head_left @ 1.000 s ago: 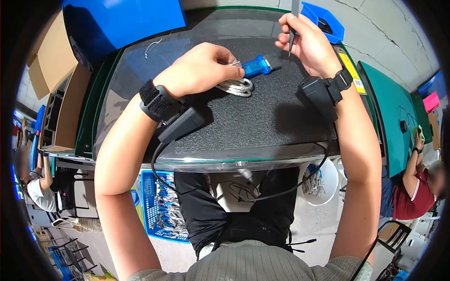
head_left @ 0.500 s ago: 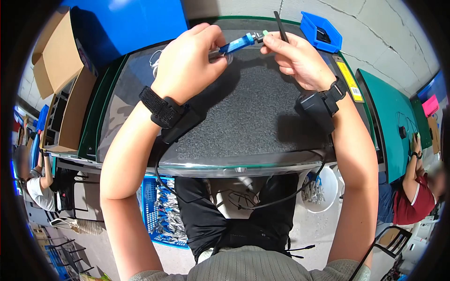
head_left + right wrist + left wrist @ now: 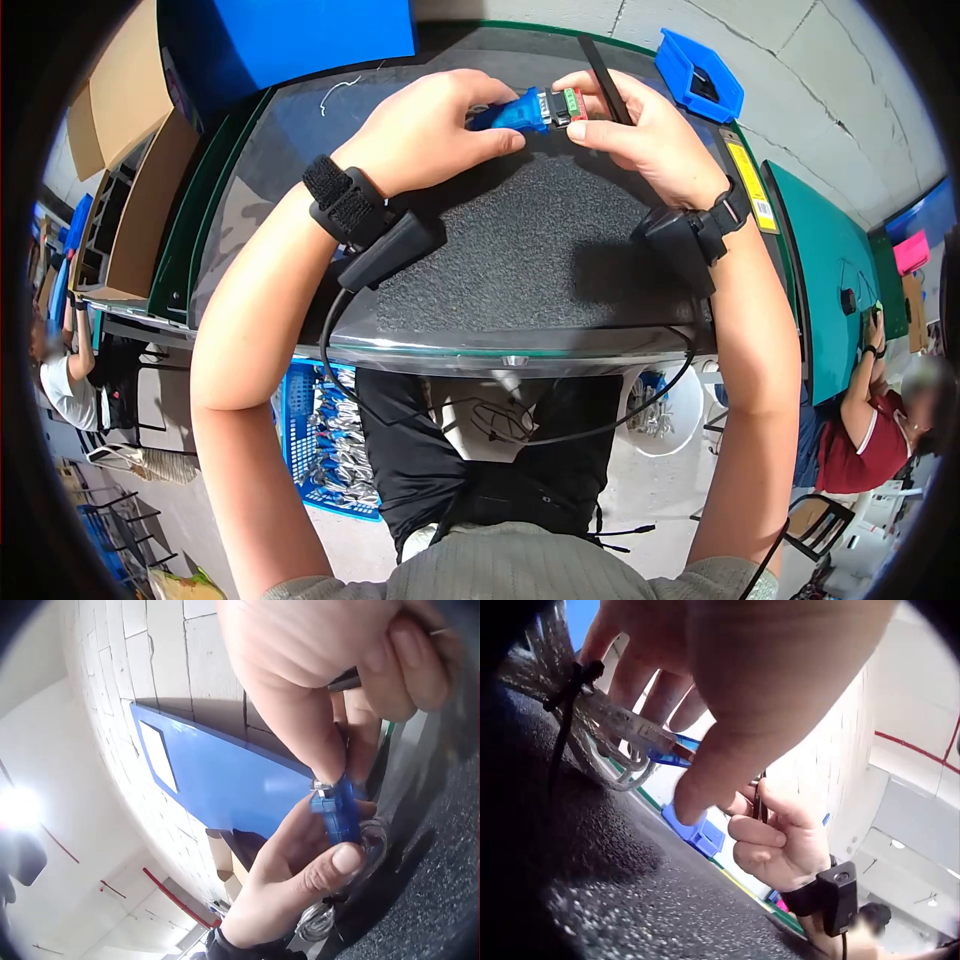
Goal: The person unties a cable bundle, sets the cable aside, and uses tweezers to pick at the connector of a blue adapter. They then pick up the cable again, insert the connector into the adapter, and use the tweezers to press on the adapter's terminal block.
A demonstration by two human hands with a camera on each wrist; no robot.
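My left hand grips a translucent blue serial connector above the dark mat, thumb along its near side. At the connector's metal end sits a small black plug with a green terminal block. My right hand pinches that end between thumb and forefinger. A slim black tool, apparently tweezers, lies across the same hand. In the left wrist view, a clear-jacketed cable runs from the connector into a coil bound by a black tie. Much of the connector's rear is hidden in the left hand.
A textured black mat covers the table. Behind stand a blue panel and a blue bin. An open cardboard box is at left. Below are a blue basket of cables and a white bucket.
The left hand lifted the connector off the mat, then turned it so the green block shows. The right hand, earlier apart with the black tool, came in and now pinches the plug end.
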